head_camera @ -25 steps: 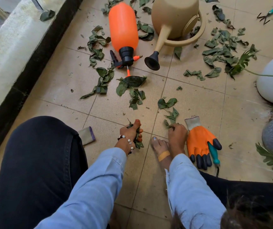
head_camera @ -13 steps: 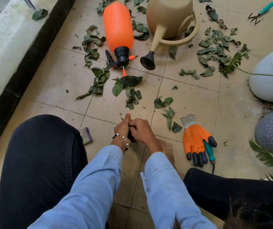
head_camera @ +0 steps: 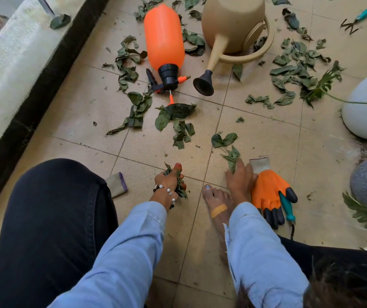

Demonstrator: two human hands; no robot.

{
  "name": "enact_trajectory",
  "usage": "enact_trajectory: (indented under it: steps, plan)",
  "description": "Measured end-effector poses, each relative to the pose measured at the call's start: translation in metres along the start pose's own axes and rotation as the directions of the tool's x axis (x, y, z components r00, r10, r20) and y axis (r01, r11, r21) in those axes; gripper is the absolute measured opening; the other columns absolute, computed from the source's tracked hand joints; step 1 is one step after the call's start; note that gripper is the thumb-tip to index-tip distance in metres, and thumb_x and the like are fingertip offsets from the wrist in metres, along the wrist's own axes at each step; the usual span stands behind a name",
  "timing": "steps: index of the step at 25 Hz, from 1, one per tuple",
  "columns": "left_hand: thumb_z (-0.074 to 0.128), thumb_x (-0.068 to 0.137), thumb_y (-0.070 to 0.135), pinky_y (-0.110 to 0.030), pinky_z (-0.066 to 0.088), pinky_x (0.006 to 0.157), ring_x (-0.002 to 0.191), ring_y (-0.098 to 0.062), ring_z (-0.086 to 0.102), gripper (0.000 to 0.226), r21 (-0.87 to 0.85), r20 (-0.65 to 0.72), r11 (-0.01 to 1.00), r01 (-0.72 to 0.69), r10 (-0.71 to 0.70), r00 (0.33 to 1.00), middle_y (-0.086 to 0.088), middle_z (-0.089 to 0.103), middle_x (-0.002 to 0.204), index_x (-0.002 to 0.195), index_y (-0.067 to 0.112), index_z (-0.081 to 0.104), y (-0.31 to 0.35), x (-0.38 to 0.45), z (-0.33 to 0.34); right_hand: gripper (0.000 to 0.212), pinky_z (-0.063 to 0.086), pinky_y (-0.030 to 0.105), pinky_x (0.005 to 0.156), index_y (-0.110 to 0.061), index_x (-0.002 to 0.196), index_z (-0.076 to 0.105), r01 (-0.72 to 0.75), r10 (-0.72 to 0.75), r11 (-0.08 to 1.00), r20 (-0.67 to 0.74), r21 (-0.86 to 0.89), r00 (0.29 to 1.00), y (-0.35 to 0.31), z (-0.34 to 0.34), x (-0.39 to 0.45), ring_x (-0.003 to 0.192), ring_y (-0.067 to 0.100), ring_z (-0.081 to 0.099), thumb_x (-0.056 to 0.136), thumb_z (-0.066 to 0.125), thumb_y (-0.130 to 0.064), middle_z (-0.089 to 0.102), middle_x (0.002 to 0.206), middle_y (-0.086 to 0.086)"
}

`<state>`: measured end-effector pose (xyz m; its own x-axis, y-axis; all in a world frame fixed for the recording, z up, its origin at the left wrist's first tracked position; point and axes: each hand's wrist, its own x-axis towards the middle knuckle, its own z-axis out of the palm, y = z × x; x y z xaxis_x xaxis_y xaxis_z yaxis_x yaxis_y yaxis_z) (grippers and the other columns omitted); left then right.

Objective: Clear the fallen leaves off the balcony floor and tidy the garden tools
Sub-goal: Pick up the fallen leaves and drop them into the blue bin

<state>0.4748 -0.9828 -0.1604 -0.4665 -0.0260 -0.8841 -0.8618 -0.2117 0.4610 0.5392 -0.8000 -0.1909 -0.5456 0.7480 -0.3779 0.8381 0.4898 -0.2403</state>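
Floor (head_camera: pixel 267 138) leaves (head_camera: pixel 180 189) inside left grip (head_camera: pixel 169 180)

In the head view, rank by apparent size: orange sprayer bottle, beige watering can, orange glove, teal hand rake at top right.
1. beige watering can, though the frame cuts off its top
2. orange sprayer bottle
3. orange glove, nearer the camera
4. teal hand rake, farthest away

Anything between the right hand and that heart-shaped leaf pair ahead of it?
Nothing visible. The right hand rests on a small leaf cluster; only bare tile separates that from the leaf pair. The orange glove lies off to the side.
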Motion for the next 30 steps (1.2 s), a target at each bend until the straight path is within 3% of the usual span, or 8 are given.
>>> enact_trajectory:
  steps: [5, 8, 11, 15, 21, 23, 27, 30]
  plan:
    - [0.071, 0.087, 0.021, -0.02, 0.039, 0.039, 0.044, -0.017, 0.042, 0.024, -0.003, 0.014, 1.0, -0.001, 0.001, 1.0, -0.009, 0.054, 0.063, 0.094, 0.0, 0.061, 0.001, 0.002, 0.004, 0.025, 0.043, 0.036, 0.078, 0.008, 0.101, 0.064, 0.1, -0.107, 0.983, -0.041, -0.154, 0.993, -0.013, 0.004, 0.002, 0.103, 0.037, 0.057, 0.09, 0.042, 0.01, 0.062, 0.108, 0.025]
    - [0.07, 0.088, 0.02, -0.02, 0.039, 0.039, 0.046, -0.018, 0.042, 0.021, 0.024, 0.008, 1.0, -0.01, 0.01, 1.0, -0.01, 0.055, 0.064, 0.085, 0.001, 0.06, 0.003, 0.002, 0.004, 0.028, 0.044, 0.033, 0.07, 0.005, 0.101, 0.068, 0.026, -0.019, 0.997, -0.091, 0.074, 0.996, -0.015, -0.013, 0.005, 0.096, 0.038, 0.061, 0.088, 0.044, 0.012, 0.066, 0.101, 0.026]
    - [0.07, 0.087, 0.021, -0.022, 0.04, 0.041, 0.045, -0.019, 0.044, 0.022, 0.045, -0.007, 0.999, -0.018, 0.018, 1.0, -0.011, 0.056, 0.066, 0.084, 0.002, 0.061, 0.003, 0.004, 0.0, 0.042, 0.043, 0.031, 0.076, -0.005, 0.117, 0.062, 0.162, -0.137, 0.967, -0.132, 0.198, 0.982, -0.024, -0.023, 0.011, 0.098, 0.035, 0.058, 0.083, 0.047, 0.014, 0.061, 0.108, 0.021]
    - [0.072, 0.086, 0.023, -0.023, 0.041, 0.041, 0.043, -0.019, 0.046, 0.024, 0.044, -0.036, 0.999, -0.028, 0.03, 0.999, -0.011, 0.058, 0.066, 0.089, 0.001, 0.063, 0.005, 0.007, -0.007, 0.057, 0.043, 0.036, 0.09, -0.014, 0.139, 0.047, 0.261, -0.261, 0.965, 0.055, 0.008, 0.964, -0.035, -0.016, 0.026, 0.107, 0.035, 0.052, 0.087, 0.046, 0.011, 0.04, 0.132, 0.02]
    - [0.072, 0.086, 0.026, -0.025, 0.043, 0.045, 0.042, -0.019, 0.049, 0.026, 0.033, -0.07, 0.999, -0.031, 0.034, 0.997, -0.012, 0.062, 0.069, 0.089, 0.001, 0.064, 0.007, 0.012, -0.015, 0.028, 0.043, 0.039, 0.085, 0.013, 0.105, 0.063, 0.369, -0.375, 0.905, 0.017, -0.213, 0.927, -0.037, 0.004, 0.006, 0.106, 0.04, 0.053, 0.09, 0.04, 0.011, 0.06, 0.109, 0.03]
    - [0.072, 0.086, 0.025, -0.024, 0.042, 0.044, 0.041, -0.019, 0.049, 0.027, 0.001, -0.069, 1.0, -0.029, 0.03, 0.997, -0.012, 0.061, 0.067, 0.091, 0.0, 0.064, 0.009, 0.008, -0.012, 0.027, 0.045, 0.033, 0.084, 0.005, 0.108, 0.066, 0.317, -0.319, 0.94, 0.004, -0.128, 0.948, -0.042, 0.003, 0.001, 0.106, 0.034, 0.057, 0.09, 0.046, 0.006, 0.064, 0.109, 0.022]
    - [0.074, 0.084, 0.028, -0.024, 0.044, 0.043, 0.045, -0.02, 0.053, 0.032, -0.069, -0.102, 0.996, -0.05, 0.043, 0.994, -0.014, 0.065, 0.072, 0.093, -0.001, 0.065, 0.012, 0.003, -0.007, 0.023, 0.047, 0.019, 0.082, -0.009, 0.099, 0.073, 0.234, -0.272, 0.863, 0.022, 0.449, 0.962, -0.079, -0.008, -0.032, 0.091, 0.019, 0.066, 0.08, 0.068, 0.002, 0.072, 0.098, 0.009]
    - [0.075, 0.081, 0.039, -0.035, 0.056, 0.064, 0.07, -0.025, 0.066, 0.041, -0.175, -0.155, 0.98, -0.09, 0.063, 0.986, -0.013, 0.07, 0.086, 0.096, 0.002, 0.067, 0.018, -0.001, -0.003, 0.029, 0.056, 0.031, 0.078, -0.015, 0.099, 0.068, 0.352, -0.384, 0.812, -0.029, 0.466, 0.923, -0.116, -0.011, -0.068, 0.083, 0.019, 0.066, 0.079, 0.064, 0.005, 0.071, 0.093, 0.008]
